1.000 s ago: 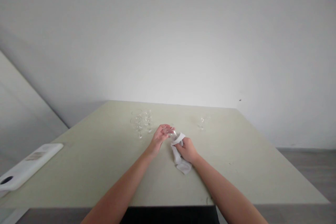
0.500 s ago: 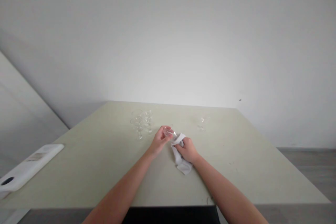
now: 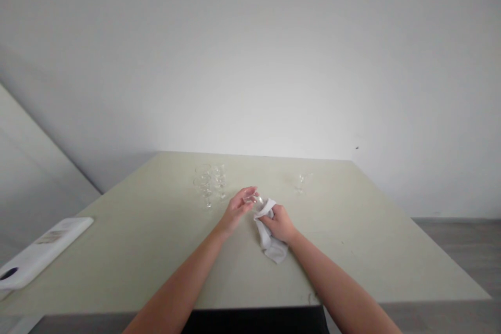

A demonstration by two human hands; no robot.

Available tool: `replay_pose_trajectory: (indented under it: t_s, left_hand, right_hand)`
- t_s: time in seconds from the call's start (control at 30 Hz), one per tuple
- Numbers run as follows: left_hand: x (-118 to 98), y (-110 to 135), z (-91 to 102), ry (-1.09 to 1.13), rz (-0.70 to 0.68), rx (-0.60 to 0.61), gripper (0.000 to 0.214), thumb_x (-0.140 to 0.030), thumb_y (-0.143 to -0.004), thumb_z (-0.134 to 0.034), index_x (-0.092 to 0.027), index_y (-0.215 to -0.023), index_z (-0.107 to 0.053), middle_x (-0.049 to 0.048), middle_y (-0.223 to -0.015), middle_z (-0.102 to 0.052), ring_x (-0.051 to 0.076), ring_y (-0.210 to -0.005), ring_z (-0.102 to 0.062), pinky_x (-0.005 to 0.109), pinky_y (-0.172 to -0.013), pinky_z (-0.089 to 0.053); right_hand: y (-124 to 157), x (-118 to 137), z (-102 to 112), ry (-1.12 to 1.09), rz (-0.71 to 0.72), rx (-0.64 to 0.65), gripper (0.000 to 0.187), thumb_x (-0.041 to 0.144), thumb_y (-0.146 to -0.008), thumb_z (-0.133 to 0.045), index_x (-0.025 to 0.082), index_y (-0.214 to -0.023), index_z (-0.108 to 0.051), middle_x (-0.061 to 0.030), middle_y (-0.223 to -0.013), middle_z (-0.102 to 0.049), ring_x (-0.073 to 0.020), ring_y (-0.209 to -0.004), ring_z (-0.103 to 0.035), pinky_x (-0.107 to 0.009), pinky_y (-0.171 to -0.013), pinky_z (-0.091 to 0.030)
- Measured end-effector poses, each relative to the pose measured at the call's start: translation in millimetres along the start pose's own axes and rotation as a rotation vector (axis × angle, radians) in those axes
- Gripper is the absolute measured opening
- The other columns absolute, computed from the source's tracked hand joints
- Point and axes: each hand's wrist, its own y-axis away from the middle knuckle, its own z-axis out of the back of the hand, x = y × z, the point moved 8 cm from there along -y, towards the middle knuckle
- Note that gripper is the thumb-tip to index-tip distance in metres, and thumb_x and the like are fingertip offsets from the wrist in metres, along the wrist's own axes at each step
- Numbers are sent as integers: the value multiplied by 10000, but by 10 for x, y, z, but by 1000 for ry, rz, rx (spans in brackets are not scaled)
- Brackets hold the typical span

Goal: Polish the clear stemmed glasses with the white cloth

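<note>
Above the middle of the table, my left hand point(image 3: 238, 204) has its fingers curled round the bowl of a clear stemmed glass point(image 3: 250, 198), which is tilted on its side. My right hand point(image 3: 280, 222) grips a white cloth point(image 3: 270, 242) wrapped at the other end of this glass, so its stem and foot are hidden. The cloth's loose end hangs down toward the table. Left of my hands stands a group of several clear stemmed glasses point(image 3: 209, 183). Another stemmed glass point(image 3: 301, 181) stands alone to the right, farther back.
A white flat object with a dark oval point(image 3: 47, 250) lies along the left edge of the pale green table point(image 3: 156, 250). A grey-white wall point(image 3: 250, 73) rises behind the far edge. Something black point(image 3: 258, 321) shows below the near edge.
My left fingers have loosened and spread a little around the glass bowl. My right hand and the cloth have stayed nearly in place. The view has shifted slightly.
</note>
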Motion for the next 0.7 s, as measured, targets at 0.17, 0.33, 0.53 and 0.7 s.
replay_pose_trajectory:
  t_s: [0.17, 0.33, 0.53, 0.7]
  left_hand:
    - [-16, 13, -66, 86, 21, 59, 514, -361, -767, -706, -193, -1225, -544, 118, -1191, -642, 233, -1042, -614, 357, -928, -443]
    - [-23, 9, -68, 45, 16, 19, 513, -414, -737, -736, -195, -1179, -591, 96, -1140, -647, 226, -1006, -611, 329, -884, -462]
    - [-30, -14, 24, -171, -13, -34, 539, -417, -701, -771, -180, -1167, -642, 71, -1026, -641, 202, -925, -597, 279, -792, -473]
    - [-21, -10, -35, 20, -20, 10, 528, -378, -730, -746, -181, -1187, -569, 106, -1120, -644, 223, -1007, -609, 334, -872, -476]
  right_hand:
    - [-5, -2, 27, 8, 4, -31, 134, 260, -815, -624, 154, -887, -663, 1, -768, -655, -131, -676, -533, -238, -651, -408]
    - [1, -23, 15, 17, -4, -25, 135, 262, -816, -618, 153, -879, -664, 0, -751, -648, -127, -653, -517, -235, -632, -408]
    - [1, -18, 13, 38, 3, -12, 122, 262, -824, -616, 154, -864, -656, 1, -734, -640, -129, -656, -523, -230, -620, -399]
    - [3, -41, 25, 80, 3, -38, 91, 234, -814, -611, 156, -836, -653, 4, -717, -630, -127, -647, -516, -231, -611, -395]
